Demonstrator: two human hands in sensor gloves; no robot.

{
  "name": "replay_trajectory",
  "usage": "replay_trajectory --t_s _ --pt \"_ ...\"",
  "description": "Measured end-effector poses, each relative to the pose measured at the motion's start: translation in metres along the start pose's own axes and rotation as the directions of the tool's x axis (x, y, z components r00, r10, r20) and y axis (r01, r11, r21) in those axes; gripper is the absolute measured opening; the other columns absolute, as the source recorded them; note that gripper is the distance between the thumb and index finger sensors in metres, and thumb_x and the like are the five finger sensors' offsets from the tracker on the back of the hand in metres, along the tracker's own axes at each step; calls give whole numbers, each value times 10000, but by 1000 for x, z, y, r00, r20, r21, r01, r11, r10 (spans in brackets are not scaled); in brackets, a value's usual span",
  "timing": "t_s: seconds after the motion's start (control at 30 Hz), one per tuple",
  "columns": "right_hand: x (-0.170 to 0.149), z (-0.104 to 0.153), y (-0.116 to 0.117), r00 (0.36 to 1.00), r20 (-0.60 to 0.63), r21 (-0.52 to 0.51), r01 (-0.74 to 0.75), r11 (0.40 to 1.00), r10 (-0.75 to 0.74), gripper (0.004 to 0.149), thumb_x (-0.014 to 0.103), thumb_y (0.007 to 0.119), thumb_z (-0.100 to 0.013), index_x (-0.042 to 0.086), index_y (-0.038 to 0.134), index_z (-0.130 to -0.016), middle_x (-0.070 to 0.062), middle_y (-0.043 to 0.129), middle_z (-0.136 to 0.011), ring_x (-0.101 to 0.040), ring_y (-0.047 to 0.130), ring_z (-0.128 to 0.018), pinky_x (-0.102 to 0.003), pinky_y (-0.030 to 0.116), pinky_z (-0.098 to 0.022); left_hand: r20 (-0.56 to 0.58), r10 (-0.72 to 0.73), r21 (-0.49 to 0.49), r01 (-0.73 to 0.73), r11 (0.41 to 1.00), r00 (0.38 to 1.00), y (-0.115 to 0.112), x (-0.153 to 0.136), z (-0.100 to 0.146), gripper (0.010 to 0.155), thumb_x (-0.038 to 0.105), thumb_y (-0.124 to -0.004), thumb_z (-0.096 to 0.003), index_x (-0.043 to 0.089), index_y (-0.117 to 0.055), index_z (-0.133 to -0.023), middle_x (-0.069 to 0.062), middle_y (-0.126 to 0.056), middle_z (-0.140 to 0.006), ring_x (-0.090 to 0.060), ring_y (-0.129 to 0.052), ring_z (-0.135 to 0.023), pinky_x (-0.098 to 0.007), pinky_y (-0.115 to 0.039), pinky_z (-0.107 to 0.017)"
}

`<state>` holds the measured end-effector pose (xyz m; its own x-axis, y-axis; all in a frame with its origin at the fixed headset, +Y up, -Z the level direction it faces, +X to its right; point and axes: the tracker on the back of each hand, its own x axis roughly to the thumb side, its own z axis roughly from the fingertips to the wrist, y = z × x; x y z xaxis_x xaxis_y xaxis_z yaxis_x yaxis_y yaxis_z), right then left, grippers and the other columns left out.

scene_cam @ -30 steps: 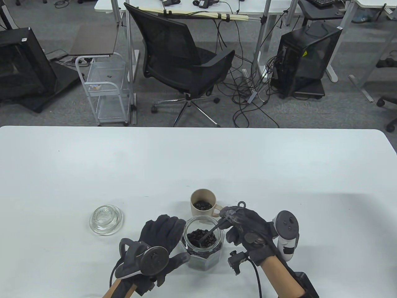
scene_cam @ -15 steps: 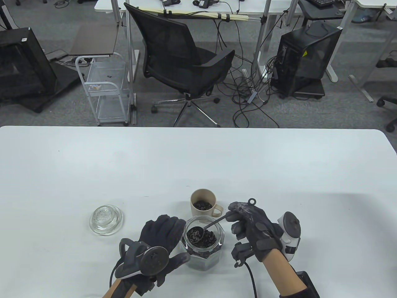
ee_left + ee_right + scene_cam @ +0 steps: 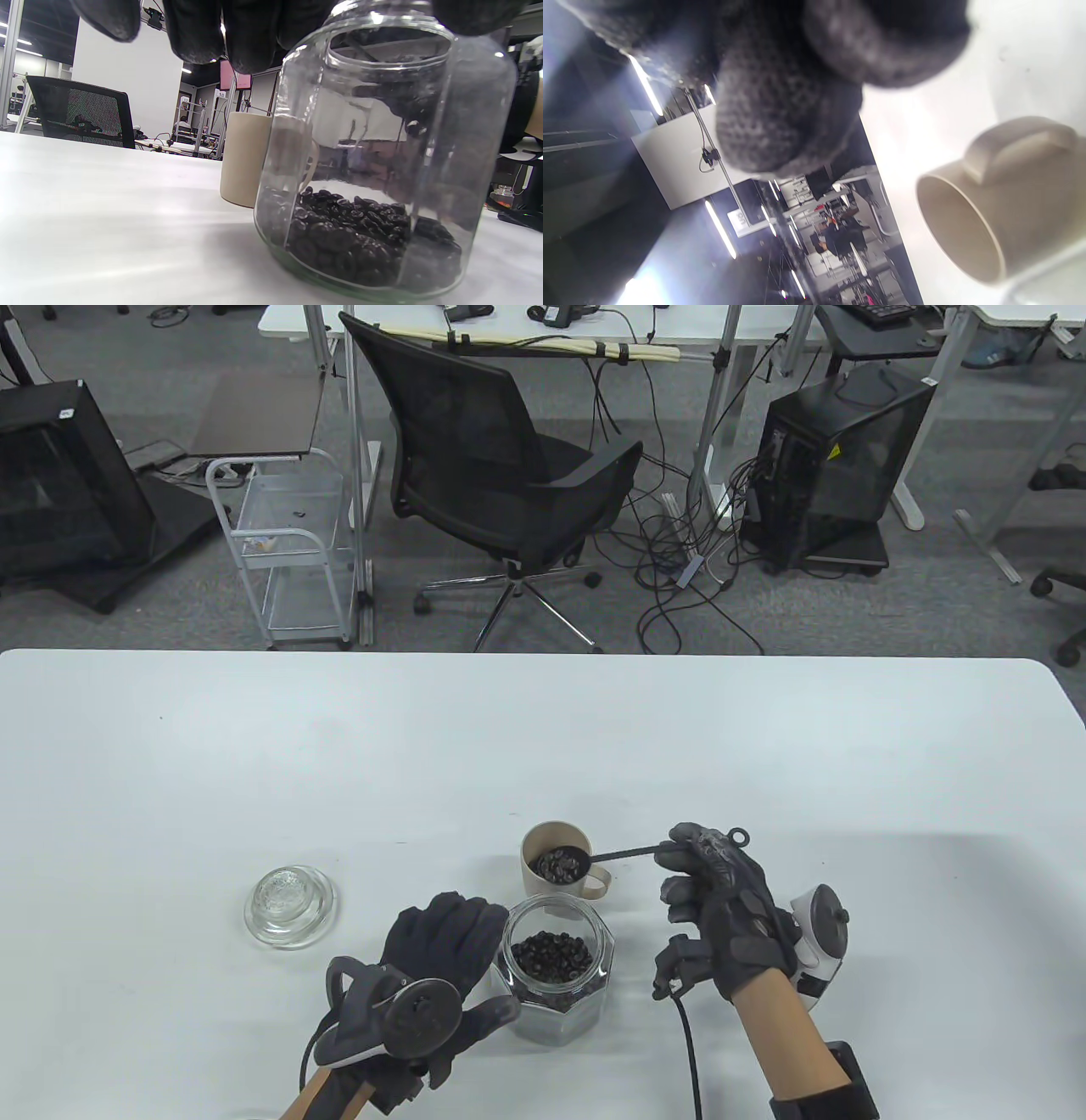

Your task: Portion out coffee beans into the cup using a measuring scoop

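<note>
A beige cup with beans in it stands near the table's front, its handle pointing right. My right hand pinches the handle of a black measuring scoop, whose bowl, loaded with beans, hangs over the cup's mouth. Just in front of the cup sits an open glass jar partly filled with coffee beans. My left hand grips the jar from its left side. In the left wrist view the jar fills the frame with the cup behind it. In the right wrist view the cup lies at the right below my fingers.
The jar's glass lid lies on the white table to the left of the jar. A black office chair and desks stand beyond the table's far edge.
My right hand lifted the scoop full of beans out of the jar and carried it back and to the right, over the cup. The left hand stayed on the jar.
</note>
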<state>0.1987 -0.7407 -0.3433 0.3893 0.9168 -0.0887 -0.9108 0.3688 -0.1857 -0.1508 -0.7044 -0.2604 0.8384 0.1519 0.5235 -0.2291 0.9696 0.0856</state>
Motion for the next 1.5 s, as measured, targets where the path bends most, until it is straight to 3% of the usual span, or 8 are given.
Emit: replay_trajectory --t_s 0.3,0.47,0.57,0.67,0.77,0.97,1.27,1.5 --pt "-1 -12 5 968 134 -49 -210 977 214 455 480 817 -519 200 867 -874 -119 1047 -687 -144 1078 -352 -267 896 -222 0 0 -1 0 1000 1000 0 0 0 893 788 -515 -481 255 -375 -1182 -64 -522 -1251 -409 -556 -1162 -688 -526 -787" --pt "8 -7 19 857 331 -66 -396 916 394 451 462 830 -502 204 878 -869 -131 1041 -701 -170 1071 -377 -292 887 -239 0 -5 0 5 1000 1000 0 0 0 893 789 -515 -480 255 -376 -1182 -63 -520 -1252 -407 -557 -1163 -689 -525 -787" --pt "19 0 33 671 518 -74 -582 810 530 447 444 839 -487 224 882 -874 -132 1032 -728 -192 1061 -405 -316 876 -262 0 -8 0 8 1000 1000 0 0 0 892 789 -514 -479 257 -376 -1182 -62 -521 -1252 -406 -556 -1163 -688 -526 -787" --pt "30 14 51 364 690 -150 -773 616 625 440 440 827 -483 270 864 -887 -93 1018 -776 -192 1051 -443 -323 869 -291 0 -9 0 9 1000 1000 0 0 0 893 790 -515 -478 257 -378 -1182 -61 -520 -1252 -407 -555 -1164 -688 -526 -787" --pt "32 24 62 232 739 -207 -815 541 633 320 397 803 -585 306 849 -888 -58 1008 -798 -172 1046 -449 -310 870 -300 0 -9 0 9 1000 1000 0 0 0 893 790 -514 -479 258 -375 -1182 -60 -521 -1252 -405 -556 -1163 -689 -526 -787" --pt "27 27 68 317 735 -137 -796 589 599 416 398 820 -499 301 827 -903 -62 988 -814 -171 1036 -454 -308 866 -302 -1 -10 -1 10 1000 1000 1 0 0 893 789 -516 -479 257 -377 -1182 -59 -521 -1252 -405 -557 -1163 -688 -526 -788" --pt "55 21 40 599 673 -80 -524 848 434 425 389 773 -489 343 781 -911 -88 923 -891 -159 1022 -476 -289 865 -304 -2 -8 -1 8 1000 1000 0 0 0 892 790 -515 -478 260 -377 -1182 -61 -521 -1252 -405 -559 -1162 -688 -527 -787" --pt "102 14 3 565 558 -263 -574 776 607 461 388 770 -503 208 792 -927 -83 1007 -742 -140 1026 -352 -277 865 -227 -4 -5 -3 5 1000 1000 0 -1 0 892 791 -515 -477 263 -375 -1183 -64 -520 -1253 -405 -556 -1164 -689 -525 -787"
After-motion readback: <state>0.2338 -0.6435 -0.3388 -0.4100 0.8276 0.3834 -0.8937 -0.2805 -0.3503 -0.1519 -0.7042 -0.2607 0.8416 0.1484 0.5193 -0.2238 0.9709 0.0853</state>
